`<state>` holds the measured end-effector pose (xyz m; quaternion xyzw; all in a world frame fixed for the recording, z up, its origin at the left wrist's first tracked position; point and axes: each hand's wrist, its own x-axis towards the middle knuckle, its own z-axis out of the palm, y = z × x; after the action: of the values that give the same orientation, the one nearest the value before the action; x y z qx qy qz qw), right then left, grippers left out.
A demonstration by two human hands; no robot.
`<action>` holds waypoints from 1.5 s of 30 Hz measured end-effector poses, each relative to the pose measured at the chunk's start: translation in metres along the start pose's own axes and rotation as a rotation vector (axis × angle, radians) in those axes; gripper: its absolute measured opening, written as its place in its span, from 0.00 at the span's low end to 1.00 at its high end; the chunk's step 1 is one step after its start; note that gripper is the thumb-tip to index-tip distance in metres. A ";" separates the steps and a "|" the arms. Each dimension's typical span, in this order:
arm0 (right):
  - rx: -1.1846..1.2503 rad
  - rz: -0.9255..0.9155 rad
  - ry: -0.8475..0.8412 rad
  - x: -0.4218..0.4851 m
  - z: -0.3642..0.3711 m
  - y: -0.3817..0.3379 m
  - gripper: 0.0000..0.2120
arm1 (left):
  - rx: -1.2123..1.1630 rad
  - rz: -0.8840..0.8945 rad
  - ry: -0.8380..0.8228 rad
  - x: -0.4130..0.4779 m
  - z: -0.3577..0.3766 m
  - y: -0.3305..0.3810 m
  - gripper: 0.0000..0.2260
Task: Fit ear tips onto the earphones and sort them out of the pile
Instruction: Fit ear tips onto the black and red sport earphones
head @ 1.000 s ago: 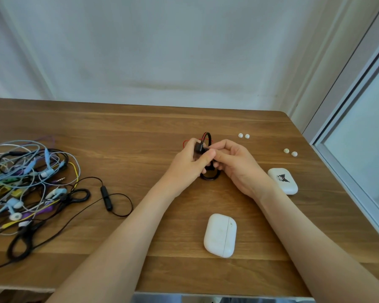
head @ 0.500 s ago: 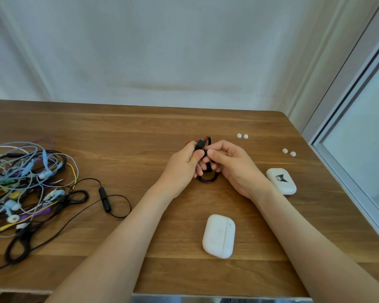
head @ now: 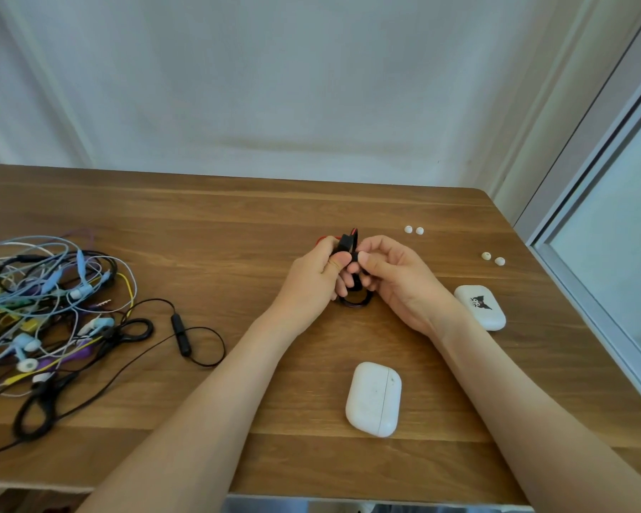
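Both hands meet at the middle of the wooden table (head: 208,224) around a black earphone with a red-lined cord (head: 348,241). My left hand (head: 311,279) grips its body with thumb and curled fingers. My right hand (head: 393,275) pinches a black part of it right beside the left thumb. A loop of its black cord (head: 356,301) hangs below the hands onto the table. Two white ear tips (head: 413,230) lie behind the hands, and two more ear tips (head: 493,258) lie further right. A tangled pile of coloured wired earphones (head: 49,309) covers the left side.
A plain white earbud case (head: 373,398) lies near the front edge between my forearms. A second white case with a black cartoon print (head: 480,307) sits right of my right wrist. A window frame (head: 589,290) borders the table's right edge; a wall stands behind.
The hands have shifted slightly on the black earphone; the cord loop above the fingers has dropped lower, and the right thumb and forefinger now pinch closer to the left thumb.
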<state>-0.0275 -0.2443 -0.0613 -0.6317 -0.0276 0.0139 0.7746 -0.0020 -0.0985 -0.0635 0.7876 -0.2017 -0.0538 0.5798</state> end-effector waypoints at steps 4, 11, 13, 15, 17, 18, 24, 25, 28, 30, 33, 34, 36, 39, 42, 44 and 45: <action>-0.053 -0.035 0.081 -0.003 0.002 0.002 0.05 | -0.076 -0.035 0.004 -0.001 0.000 0.001 0.08; -0.322 -0.171 0.274 -0.007 0.012 0.003 0.07 | -0.107 -0.099 0.031 0.001 0.001 0.003 0.09; -0.339 -0.175 0.259 -0.007 0.013 0.003 0.08 | -0.107 -0.112 0.023 0.002 0.001 0.003 0.09; -0.370 -0.180 0.238 -0.007 0.013 0.002 0.09 | -0.103 -0.120 0.012 0.002 0.001 0.003 0.09; -0.375 -0.173 0.225 -0.007 0.013 0.001 0.09 | -0.108 -0.129 0.003 0.002 0.000 0.003 0.11; -0.356 -0.163 0.221 -0.007 0.013 0.001 0.09 | -0.111 -0.134 -0.003 0.002 0.000 0.004 0.12; -0.228 -0.103 0.155 -0.006 0.009 -0.001 0.10 | -0.125 -0.143 -0.016 0.002 0.000 0.006 0.16; -0.209 -0.096 0.141 -0.006 0.008 -0.001 0.10 | -0.126 -0.142 -0.018 0.003 0.001 0.006 0.16; -0.140 -0.071 0.103 -0.004 0.006 -0.001 0.10 | -0.136 -0.146 -0.026 0.003 0.001 0.006 0.17; -0.089 -0.057 0.083 -0.003 0.005 -0.001 0.10 | -0.145 -0.146 -0.036 0.003 0.001 0.005 0.17; -0.043 -0.040 0.080 -0.004 0.006 -0.001 0.09 | -0.146 -0.151 -0.034 0.004 0.001 0.004 0.17; -0.037 -0.044 0.095 -0.004 0.007 0.000 0.09 | -0.146 -0.153 -0.025 0.004 0.000 0.003 0.17; -0.058 -0.071 0.162 -0.004 0.008 0.000 0.07 | -0.164 -0.157 0.011 0.004 0.000 0.002 0.17; -0.369 -0.138 0.262 -0.005 0.008 0.000 0.05 | -0.238 -0.170 0.069 0.005 -0.001 0.001 0.15; -0.736 -0.219 0.174 -0.007 0.009 0.002 0.04 | -0.294 -0.169 0.113 0.006 -0.003 0.001 0.14; -0.924 -0.281 0.085 -0.007 0.007 0.004 0.04 | -0.332 -0.181 0.170 0.006 -0.004 0.001 0.15; -0.974 -0.293 0.051 -0.007 0.006 0.003 0.04 | -0.359 -0.194 0.206 0.007 -0.005 0.002 0.15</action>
<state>-0.0348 -0.2383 -0.0637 -0.9092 -0.1003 -0.1250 0.3842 0.0054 -0.0966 -0.0593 0.6890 -0.0520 -0.0636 0.7201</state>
